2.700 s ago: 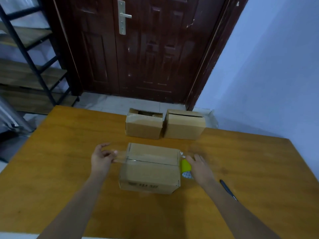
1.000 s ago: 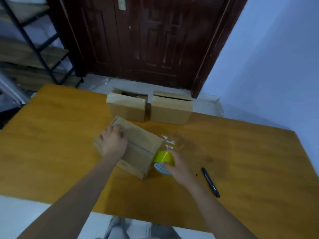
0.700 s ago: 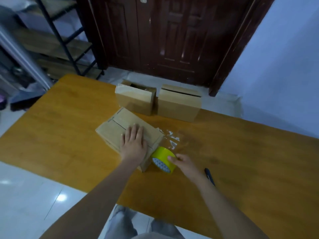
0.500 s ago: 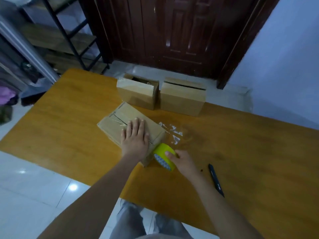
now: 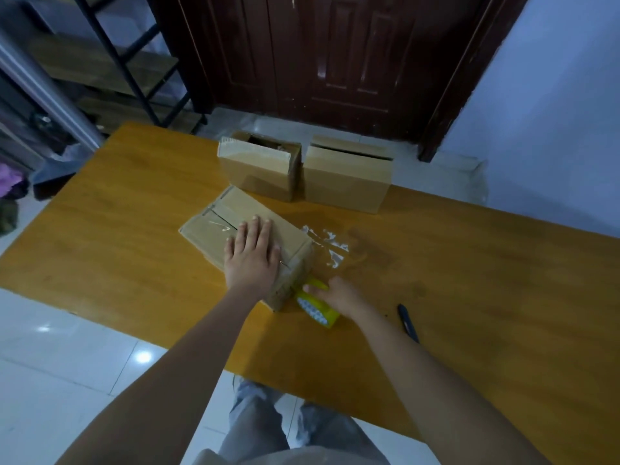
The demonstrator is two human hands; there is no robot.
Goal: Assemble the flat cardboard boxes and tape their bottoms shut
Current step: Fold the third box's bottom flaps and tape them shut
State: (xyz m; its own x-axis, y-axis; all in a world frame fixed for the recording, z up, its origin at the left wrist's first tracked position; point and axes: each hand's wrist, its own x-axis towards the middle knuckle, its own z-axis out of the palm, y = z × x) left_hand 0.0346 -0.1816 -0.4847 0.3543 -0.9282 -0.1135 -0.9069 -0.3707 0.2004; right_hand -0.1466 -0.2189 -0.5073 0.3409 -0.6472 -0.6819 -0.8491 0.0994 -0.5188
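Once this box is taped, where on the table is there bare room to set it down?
The left part of the table, left of the box under the left hand, is bare. So is the far right, beyond the pen. It is crowded in the middle: two boxes at the far edge, tape scraps, and the tape roll in the right hand.

Since the first picture the cardboard box (image 5: 235, 236) has been turned, long axis now running 10 to 4 o'clock. The left hand (image 5: 253, 255) has left the box's 9 o'clock end and lies flat on top. The right hand (image 5: 339, 293) has carried the tape roll (image 5: 315, 305) down the 4 o'clock end face.
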